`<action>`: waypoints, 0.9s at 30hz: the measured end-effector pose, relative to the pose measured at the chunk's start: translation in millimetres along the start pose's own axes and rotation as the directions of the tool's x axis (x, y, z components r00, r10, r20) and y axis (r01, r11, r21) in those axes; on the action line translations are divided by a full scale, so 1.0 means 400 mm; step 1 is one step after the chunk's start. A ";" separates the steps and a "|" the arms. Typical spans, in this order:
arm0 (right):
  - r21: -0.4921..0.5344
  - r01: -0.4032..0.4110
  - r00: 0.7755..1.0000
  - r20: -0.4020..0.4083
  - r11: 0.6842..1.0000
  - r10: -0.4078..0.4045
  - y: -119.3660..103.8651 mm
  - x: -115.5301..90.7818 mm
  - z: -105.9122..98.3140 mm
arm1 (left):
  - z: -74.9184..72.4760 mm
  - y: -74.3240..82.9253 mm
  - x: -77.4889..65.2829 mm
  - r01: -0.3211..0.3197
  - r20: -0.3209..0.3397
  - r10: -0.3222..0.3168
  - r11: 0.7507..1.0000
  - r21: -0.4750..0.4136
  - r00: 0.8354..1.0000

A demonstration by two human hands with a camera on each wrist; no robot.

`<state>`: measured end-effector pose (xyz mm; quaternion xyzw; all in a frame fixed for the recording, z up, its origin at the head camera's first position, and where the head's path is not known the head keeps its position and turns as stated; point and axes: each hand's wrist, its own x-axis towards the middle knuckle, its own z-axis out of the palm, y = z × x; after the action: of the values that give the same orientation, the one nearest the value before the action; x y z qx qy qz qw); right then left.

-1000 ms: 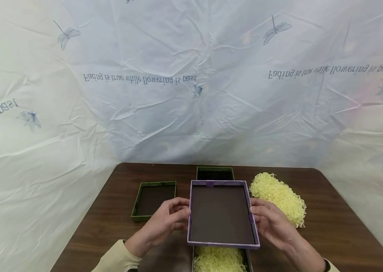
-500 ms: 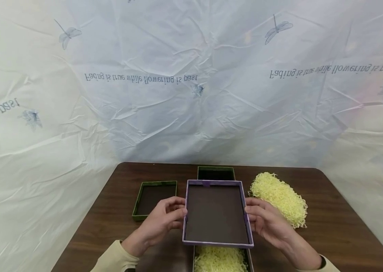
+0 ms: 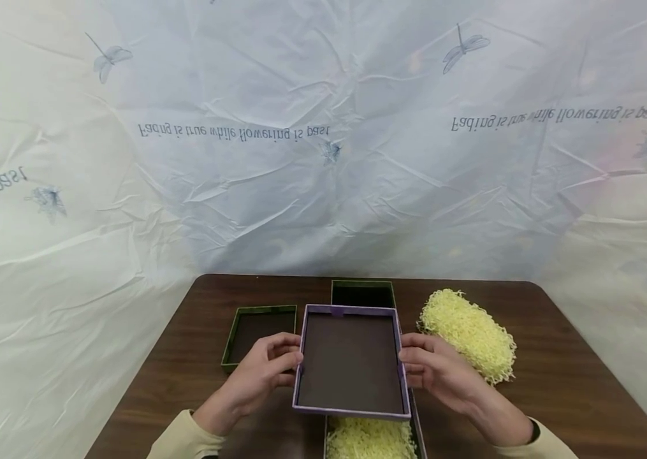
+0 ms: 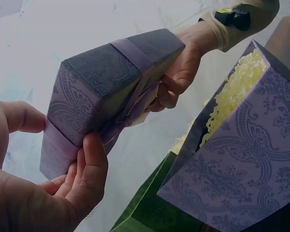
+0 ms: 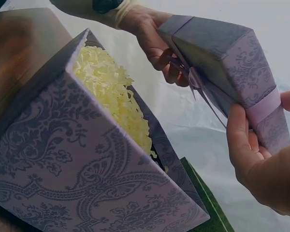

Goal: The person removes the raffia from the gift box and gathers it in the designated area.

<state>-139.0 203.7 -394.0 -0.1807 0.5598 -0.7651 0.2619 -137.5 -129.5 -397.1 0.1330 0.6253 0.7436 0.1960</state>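
Observation:
A purple patterned box lid (image 3: 352,363) is held up with its dark inside facing the head camera. My left hand (image 3: 254,379) grips its left side, thumb on the near rim, and my right hand (image 3: 452,379) grips the right side. In the left wrist view a lilac ribbon (image 4: 130,55) wraps the lid (image 4: 77,104), tied in a bow on the outer face. Below the lid stands the matching purple box (image 5: 87,159), filled with yellow shredded paper (image 5: 106,92). The lid hides the far part of this box in the head view.
A green lid (image 3: 231,347) lies behind my left hand, partly covered by it. Behind the purple lid is a green box (image 3: 362,283). A heap of yellow shredded paper (image 3: 469,331) rests at the right of the brown table (image 3: 564,395).
Both hands have carried the purple lid a little to the left, and it now covers more of the purple box's left side in view. Their hold on it stays the same.

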 end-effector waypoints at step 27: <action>-0.073 -0.135 0.991 -0.028 0.988 0.134 0.014 0.069 0.074 | -0.078 -0.012 -0.062 -0.030 -0.052 0.031 0.999 0.019 0.998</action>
<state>-143.0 163.3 -390.7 -0.1435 0.6018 -0.7263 0.2996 -128.7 -167.6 -406.5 0.1246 0.6349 0.7440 0.1669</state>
